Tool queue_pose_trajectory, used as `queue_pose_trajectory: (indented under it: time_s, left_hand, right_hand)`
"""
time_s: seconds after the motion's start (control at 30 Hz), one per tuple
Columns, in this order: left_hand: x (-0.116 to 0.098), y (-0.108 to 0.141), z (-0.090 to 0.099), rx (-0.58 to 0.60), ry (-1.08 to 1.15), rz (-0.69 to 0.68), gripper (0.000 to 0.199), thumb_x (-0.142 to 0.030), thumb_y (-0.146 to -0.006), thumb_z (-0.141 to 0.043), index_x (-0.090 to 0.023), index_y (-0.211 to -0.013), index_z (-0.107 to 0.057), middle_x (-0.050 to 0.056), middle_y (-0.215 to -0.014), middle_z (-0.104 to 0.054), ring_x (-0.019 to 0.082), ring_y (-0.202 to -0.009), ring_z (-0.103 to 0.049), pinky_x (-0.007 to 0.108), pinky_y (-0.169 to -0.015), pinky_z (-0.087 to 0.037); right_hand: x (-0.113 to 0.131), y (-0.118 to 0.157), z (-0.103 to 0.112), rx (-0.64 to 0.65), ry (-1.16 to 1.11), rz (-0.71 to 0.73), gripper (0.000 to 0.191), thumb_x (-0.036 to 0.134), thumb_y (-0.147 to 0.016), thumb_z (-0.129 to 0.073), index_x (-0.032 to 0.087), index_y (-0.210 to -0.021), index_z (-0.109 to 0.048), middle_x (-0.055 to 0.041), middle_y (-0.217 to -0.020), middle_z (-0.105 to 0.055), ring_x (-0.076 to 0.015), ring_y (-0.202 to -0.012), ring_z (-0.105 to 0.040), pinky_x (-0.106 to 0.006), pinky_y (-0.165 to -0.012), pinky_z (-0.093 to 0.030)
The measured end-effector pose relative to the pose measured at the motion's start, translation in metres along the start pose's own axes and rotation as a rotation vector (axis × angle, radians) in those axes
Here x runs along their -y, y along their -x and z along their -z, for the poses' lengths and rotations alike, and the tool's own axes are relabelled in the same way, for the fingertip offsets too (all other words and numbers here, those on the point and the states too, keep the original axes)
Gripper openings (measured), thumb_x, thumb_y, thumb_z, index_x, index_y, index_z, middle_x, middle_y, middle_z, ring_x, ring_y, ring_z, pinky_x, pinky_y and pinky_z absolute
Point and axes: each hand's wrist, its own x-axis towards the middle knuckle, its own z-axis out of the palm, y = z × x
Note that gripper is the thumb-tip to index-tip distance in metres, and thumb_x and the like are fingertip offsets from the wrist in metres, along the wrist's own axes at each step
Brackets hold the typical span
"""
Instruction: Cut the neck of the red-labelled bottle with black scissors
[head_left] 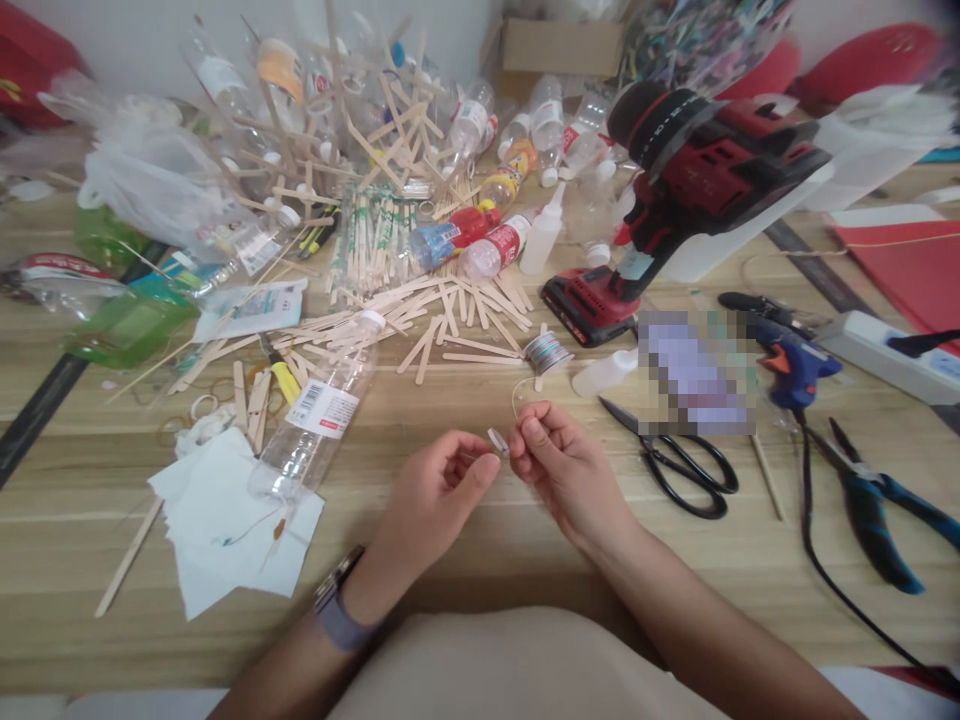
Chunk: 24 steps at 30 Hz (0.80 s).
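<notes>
Over the middle of the table, my left hand [431,510] is closed, thumb and fingers pinched around a small whitish disc [497,441] seen nearly edge-on. A thin line shows by its fingers, too fine to make out. Close beside it, my right hand [574,475] pinches a thin pale cord [516,392] that rises in a curve toward a small spool [547,353]. The right fingertips are almost at the disc; whether they touch it I cannot tell. Left of my hands, a clear plastic bottle [319,410] lies on its side.
Black-handled scissors [690,470], a glue gun [787,365] with its cable and pliers [874,510] lie to the right. A red cordless drill [675,190] stands behind. Wooden sticks [450,310] and several bottles crowd the back. White paper [217,520] lies left.
</notes>
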Motion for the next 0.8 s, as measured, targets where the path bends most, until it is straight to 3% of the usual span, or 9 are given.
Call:
queue_pose_trajectory:
  time_s: [0.2, 0.4, 0.63, 0.8]
  left_hand:
    - [-0.003, 0.0003, 0.0003, -0.071, -0.139, -0.087, 0.02, -0.034, -0.088, -0.054, -0.018, -0.081, -0.065, -0.001, -0.073, -0.069, 0.012, -0.062, -0.057, 0.023, -0.058, -0.042]
    - [-0.0022, -0.0012, 0.0011, -0.104, -0.146, -0.105, 0.02, -0.034, -0.088, -0.054, -0.019, -0.081, -0.065, -0.001, -0.071, -0.068, 0.012, -0.061, -0.058, 0.022, -0.057, -0.042]
    - [-0.0011, 0.0005, -0.0001, -0.117, -0.201, -0.138, 0.019, -0.033, -0.089, -0.053, -0.019, -0.082, -0.064, -0.001, -0.074, -0.069, 0.012, -0.063, -0.06, 0.022, -0.058, -0.043]
    - [0.0004, 0.0037, -0.0005, -0.139, -0.273, -0.196, 0.018, -0.032, -0.091, -0.051, -0.02, -0.087, -0.064, 0.002, -0.082, -0.072, 0.015, -0.074, -0.065, 0.024, -0.065, -0.047]
  right_hand:
    - [-0.0017, 0.0001, 0.0005, -0.005, 0.038, -0.016, 0.036, 0.045, -0.072, -0.082, 0.019, -0.081, -0.059, 0.0046, -0.063, -0.062, -0.0066, -0.051, -0.051, -0.017, -0.049, -0.038]
    - [-0.003, 0.0008, 0.0009, -0.06, 0.119, 0.1, 0.028, 0.036, -0.072, -0.081, 0.021, -0.082, -0.059, 0.0038, -0.065, -0.067, -0.0078, -0.053, -0.054, -0.017, -0.049, -0.041]
    - [0.0012, 0.0044, 0.0028, -0.137, 0.507, 0.253, 0.008, 0.027, -0.073, -0.075, 0.021, -0.077, -0.072, 0.0012, -0.065, -0.068, -0.0122, -0.057, -0.059, -0.023, -0.055, -0.047]
    - [0.0029, 0.0032, 0.0077, -0.082, 0.736, 0.418, 0.008, 0.023, -0.08, -0.068, 0.025, -0.081, -0.076, -0.0015, -0.076, -0.072, -0.0165, -0.07, -0.064, -0.028, -0.064, -0.05]
